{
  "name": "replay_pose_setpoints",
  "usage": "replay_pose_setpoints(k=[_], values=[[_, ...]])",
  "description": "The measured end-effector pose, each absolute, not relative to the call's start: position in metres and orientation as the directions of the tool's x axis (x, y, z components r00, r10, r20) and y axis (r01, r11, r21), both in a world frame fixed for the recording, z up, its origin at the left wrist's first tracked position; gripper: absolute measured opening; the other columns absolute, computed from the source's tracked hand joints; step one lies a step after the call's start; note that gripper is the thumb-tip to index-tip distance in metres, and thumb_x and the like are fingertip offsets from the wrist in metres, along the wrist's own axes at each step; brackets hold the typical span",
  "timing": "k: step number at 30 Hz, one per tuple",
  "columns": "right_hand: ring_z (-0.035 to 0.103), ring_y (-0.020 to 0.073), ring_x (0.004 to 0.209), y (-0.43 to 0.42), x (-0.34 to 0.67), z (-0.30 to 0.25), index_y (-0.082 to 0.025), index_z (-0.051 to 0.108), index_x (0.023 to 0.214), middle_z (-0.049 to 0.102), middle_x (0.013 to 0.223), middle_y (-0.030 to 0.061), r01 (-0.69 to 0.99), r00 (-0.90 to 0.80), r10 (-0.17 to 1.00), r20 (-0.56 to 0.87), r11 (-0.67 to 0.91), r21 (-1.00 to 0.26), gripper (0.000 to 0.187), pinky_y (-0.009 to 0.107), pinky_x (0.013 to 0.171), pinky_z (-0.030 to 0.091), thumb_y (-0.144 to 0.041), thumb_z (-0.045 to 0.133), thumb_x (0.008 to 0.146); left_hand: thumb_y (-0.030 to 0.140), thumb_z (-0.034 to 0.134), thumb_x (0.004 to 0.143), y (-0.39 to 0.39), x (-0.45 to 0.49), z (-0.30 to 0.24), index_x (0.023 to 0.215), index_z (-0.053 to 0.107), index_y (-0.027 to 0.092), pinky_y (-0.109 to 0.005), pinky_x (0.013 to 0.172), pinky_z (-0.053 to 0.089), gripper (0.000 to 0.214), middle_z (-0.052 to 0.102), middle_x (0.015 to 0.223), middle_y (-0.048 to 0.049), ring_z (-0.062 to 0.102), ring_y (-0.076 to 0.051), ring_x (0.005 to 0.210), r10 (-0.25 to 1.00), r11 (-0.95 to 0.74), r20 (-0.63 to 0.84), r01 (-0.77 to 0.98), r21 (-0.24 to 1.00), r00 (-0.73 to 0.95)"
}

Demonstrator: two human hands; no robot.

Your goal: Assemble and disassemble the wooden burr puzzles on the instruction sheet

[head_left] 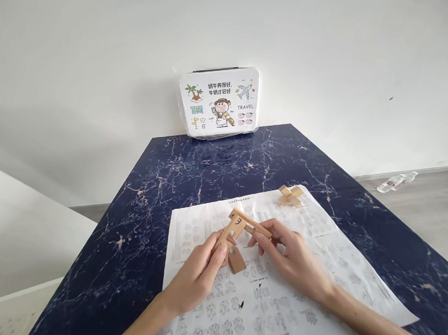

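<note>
My left hand (203, 272) and my right hand (290, 257) both grip a set of interlocked wooden puzzle bars (243, 226), held just above a white printed instruction sheet (278, 305). One bar carries a handwritten mark like a 3. My left fingers pinch the left bar's lower end; my right fingers close on the right bar. A short wooden piece (236, 262) hangs or lies below, between the hands. A small assembled wooden cross puzzle (290, 196) rests on the sheet's far right corner.
The sheet lies on a dark blue marbled table (143, 213). A white cartoon-printed case (220, 103) leans against the wall at the table's far edge. A plastic bottle (396, 181) lies on the floor at right. A white surface sits lower left.
</note>
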State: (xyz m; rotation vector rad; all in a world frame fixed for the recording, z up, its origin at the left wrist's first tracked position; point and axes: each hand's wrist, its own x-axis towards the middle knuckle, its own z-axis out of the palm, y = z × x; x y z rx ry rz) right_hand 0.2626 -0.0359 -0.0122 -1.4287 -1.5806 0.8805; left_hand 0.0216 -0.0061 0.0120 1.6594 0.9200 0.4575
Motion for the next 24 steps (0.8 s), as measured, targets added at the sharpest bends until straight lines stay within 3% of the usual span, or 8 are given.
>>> replay_pose_setpoints(k=[6, 12, 17, 24], values=[[0.079, 0.0227, 0.080, -0.039, 0.257, -0.017, -0.023, 0.066, 0.110, 0.083, 0.102, 0.0090, 0.368, -0.084, 0.982, 0.170, 0.189, -0.911, 0.022, 0.029, 0.057, 0.054, -0.042, 0.055, 0.109, 0.054, 0.034, 0.115, -0.006, 0.024, 0.016, 0.131, 0.056, 0.022, -0.032, 0.063, 0.036, 0.042, 0.040, 0.077, 0.0034, 0.035, -0.015, 0.064, 0.756, -0.071, -0.166, 0.331, 0.941, 0.633], [0.075, 0.0204, 0.069, -0.042, 0.259, -0.024, -0.026, 0.065, 0.115, 0.081, 0.096, 0.0045, 0.475, -0.079, 0.958, 0.276, 0.280, -0.834, 0.018, 0.033, 0.063, 0.059, -0.040, 0.053, 0.111, 0.057, 0.033, 0.114, -0.006, 0.020, 0.013, 0.134, 0.060, 0.024, -0.031, 0.059, 0.043, 0.047, 0.047, 0.076, 0.0006, 0.044, -0.017, 0.063, 0.765, -0.112, -0.156, 0.367, 0.923, 0.625], [0.069, 0.0184, 0.061, -0.043, 0.264, -0.030, -0.029, 0.060, 0.118, 0.078, 0.092, 0.0010, 0.546, -0.106, 0.934, 0.342, 0.342, -0.765, 0.011, 0.030, 0.051, 0.051, -0.035, 0.055, 0.111, 0.057, 0.037, 0.112, -0.006, 0.015, 0.007, 0.132, 0.065, 0.026, -0.033, 0.055, 0.049, 0.047, 0.055, 0.075, -0.0026, 0.058, -0.022, 0.067, 0.804, -0.182, -0.093, 0.392, 0.902, 0.587], [0.072, 0.0197, 0.061, -0.042, 0.268, -0.028, -0.028, 0.059, 0.114, 0.078, 0.083, 0.0007, 0.606, -0.150, 0.901, 0.408, 0.409, -0.682, 0.007, 0.031, 0.052, 0.051, -0.031, 0.053, 0.112, 0.061, 0.036, 0.112, -0.005, 0.018, 0.015, 0.129, 0.068, 0.025, -0.036, 0.060, 0.055, 0.051, 0.059, 0.081, -0.0055, 0.057, -0.021, 0.068, 0.805, -0.154, -0.095, 0.361, 0.920, 0.586]])
